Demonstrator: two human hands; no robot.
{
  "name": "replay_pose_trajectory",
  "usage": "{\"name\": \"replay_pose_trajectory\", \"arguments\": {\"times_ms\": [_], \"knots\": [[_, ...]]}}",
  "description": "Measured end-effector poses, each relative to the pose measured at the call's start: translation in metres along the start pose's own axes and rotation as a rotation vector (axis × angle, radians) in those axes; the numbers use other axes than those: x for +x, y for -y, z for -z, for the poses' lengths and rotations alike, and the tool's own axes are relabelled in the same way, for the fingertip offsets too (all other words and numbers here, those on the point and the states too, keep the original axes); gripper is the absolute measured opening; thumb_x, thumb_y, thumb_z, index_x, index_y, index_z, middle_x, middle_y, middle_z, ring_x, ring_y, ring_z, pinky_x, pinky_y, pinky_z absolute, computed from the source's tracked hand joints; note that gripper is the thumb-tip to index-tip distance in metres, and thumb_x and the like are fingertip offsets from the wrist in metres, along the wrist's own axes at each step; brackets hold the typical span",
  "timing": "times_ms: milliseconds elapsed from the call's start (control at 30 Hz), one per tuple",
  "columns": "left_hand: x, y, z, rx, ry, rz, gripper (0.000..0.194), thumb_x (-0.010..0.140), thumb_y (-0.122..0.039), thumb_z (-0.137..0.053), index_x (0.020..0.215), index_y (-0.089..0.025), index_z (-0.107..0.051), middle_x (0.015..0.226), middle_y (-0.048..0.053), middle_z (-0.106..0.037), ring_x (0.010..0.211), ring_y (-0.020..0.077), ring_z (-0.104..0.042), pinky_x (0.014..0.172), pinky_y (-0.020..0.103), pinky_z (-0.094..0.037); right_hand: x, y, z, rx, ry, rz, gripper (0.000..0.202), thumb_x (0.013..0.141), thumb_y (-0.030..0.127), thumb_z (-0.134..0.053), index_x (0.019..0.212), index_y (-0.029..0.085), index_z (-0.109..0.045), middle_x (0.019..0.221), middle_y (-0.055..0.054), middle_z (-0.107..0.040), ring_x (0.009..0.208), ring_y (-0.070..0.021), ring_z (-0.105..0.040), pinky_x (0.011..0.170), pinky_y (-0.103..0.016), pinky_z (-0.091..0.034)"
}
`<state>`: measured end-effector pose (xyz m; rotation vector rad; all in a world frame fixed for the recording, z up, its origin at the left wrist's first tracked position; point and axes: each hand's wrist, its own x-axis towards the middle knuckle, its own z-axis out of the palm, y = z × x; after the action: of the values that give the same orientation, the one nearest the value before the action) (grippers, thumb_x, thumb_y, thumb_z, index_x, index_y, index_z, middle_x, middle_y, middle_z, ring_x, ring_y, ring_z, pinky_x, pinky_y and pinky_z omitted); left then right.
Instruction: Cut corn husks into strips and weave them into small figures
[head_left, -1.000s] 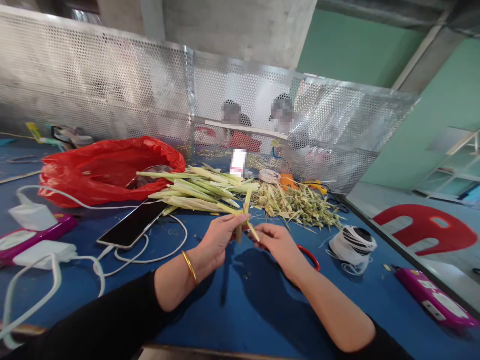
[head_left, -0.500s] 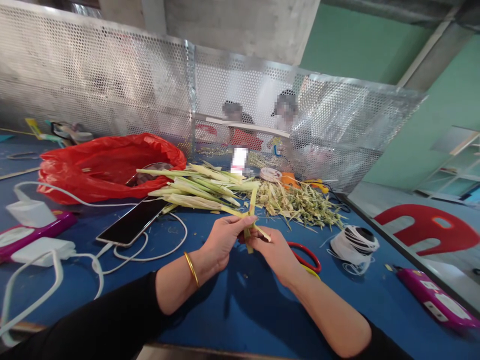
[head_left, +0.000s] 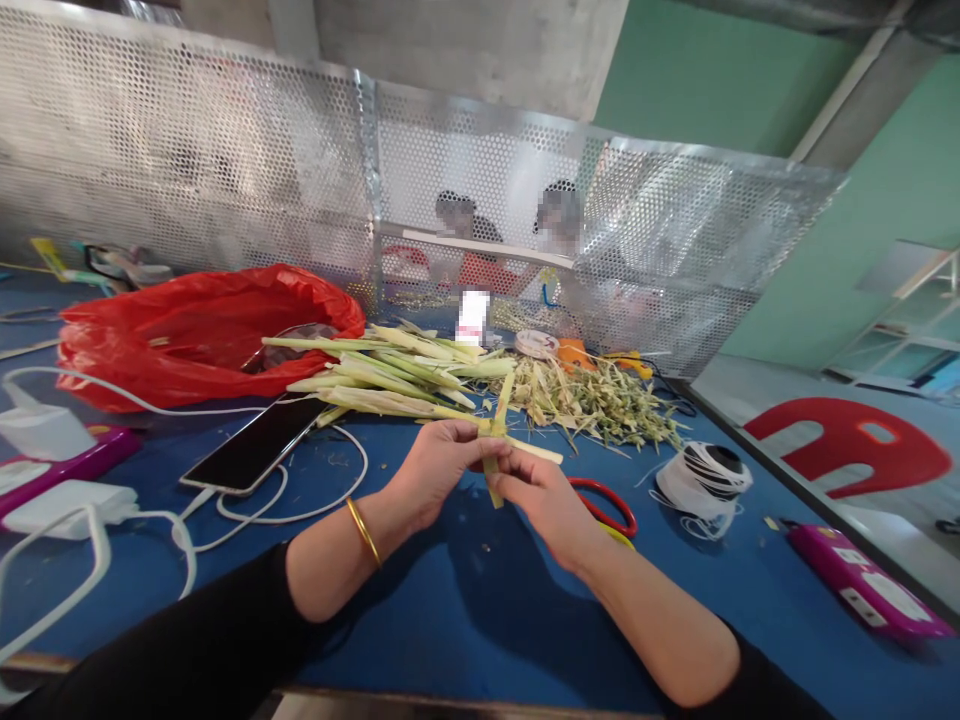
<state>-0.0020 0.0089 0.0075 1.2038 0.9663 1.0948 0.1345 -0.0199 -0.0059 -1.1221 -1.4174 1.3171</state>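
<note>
My left hand (head_left: 436,468) and my right hand (head_left: 541,498) meet above the blue table. Both pinch pale yellow-green leaf strips (head_left: 501,405) that cross one another, with ends sticking up, down, left and right. The left thumb and fingers press at the crossing, while the right fingers grip just below and right of it. Beyond my left hand lies a pile of long pale leaf stalks (head_left: 390,372). Behind my right hand is a heap of short leaf scraps (head_left: 600,400). Red-handled scissors (head_left: 616,505) lie partly hidden by my right forearm.
A red plastic bag (head_left: 202,335), a phone (head_left: 251,450) and white charging cables (head_left: 358,490) lie at left. To the right are a spool of white cord (head_left: 701,485) and a purple power strip (head_left: 862,580). A perforated metal screen (head_left: 300,180) stands behind, with people beyond it.
The strip end pointing right now reaches farther out, and the crossing looks flatter. My right hand has shifted slightly, its fingers lower on the crossing. The view has turned slightly.
</note>
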Motion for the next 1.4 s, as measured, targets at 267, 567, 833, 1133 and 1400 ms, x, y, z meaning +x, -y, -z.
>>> {"name": "replay_pose_trajectory", "arguments": {"times_ms": [267,567,833,1133,1400], "knots": [[-0.001,-0.004,0.002,-0.024,-0.03,0.039,0.023,0.06,-0.033,-0.077,0.06,-0.011,-0.07,0.052,0.002,-0.059,0.049,0.0076,-0.047,0.049,0.022,-0.036,-0.004,0.007,0.001,-0.151,0.082,0.144,0.019,0.075,0.021,-0.057,0.058,0.019,-0.051,0.065,0.002,-0.051,0.067,-0.0138,-0.047,0.067,-0.026,-0.038],[0.002,0.003,0.003,-0.135,0.013,0.094,0.029,0.059,-0.037,-0.077,0.063,-0.009,-0.07,0.054,0.002,-0.059,0.043,0.0077,-0.045,0.037,0.021,-0.028,-0.006,0.006,-0.005,-0.262,0.114,0.221,0.017,0.078,0.019,-0.055,0.061,0.02,-0.054,0.08,-0.002,-0.066,0.081,-0.0171,-0.058,0.079,-0.028,-0.042],[0.001,-0.005,0.005,-0.12,-0.072,0.092,0.024,0.058,-0.032,-0.079,0.065,-0.012,-0.067,0.062,0.003,-0.065,0.06,0.0112,-0.058,0.063,0.023,-0.047,0.0,0.01,0.014,-0.316,-0.227,0.207,0.019,0.076,0.039,-0.065,0.079,0.021,-0.058,0.069,0.0,-0.061,0.064,-0.0167,-0.056,0.062,-0.028,-0.041],[0.0,0.0,0.001,0.044,-0.044,0.06,0.027,0.062,-0.036,-0.075,0.057,-0.014,-0.059,0.052,-0.002,-0.056,0.047,0.0083,-0.05,0.048,0.021,-0.037,-0.002,0.008,0.021,-0.646,-0.218,0.326,0.025,0.086,0.031,-0.053,0.063,0.022,-0.053,0.054,0.002,-0.056,0.053,-0.0141,-0.05,0.055,-0.026,-0.035],[0.007,-0.005,0.011,-0.059,0.001,0.126,0.022,0.06,-0.028,-0.077,0.06,-0.012,-0.062,0.055,-0.001,-0.057,0.044,0.0071,-0.051,0.044,0.019,-0.036,-0.001,0.019,0.03,-0.504,-0.134,0.181,0.021,0.082,0.031,-0.055,0.063,0.021,-0.054,0.052,0.003,-0.056,0.048,-0.0137,-0.055,0.053,-0.026,-0.041]]}}
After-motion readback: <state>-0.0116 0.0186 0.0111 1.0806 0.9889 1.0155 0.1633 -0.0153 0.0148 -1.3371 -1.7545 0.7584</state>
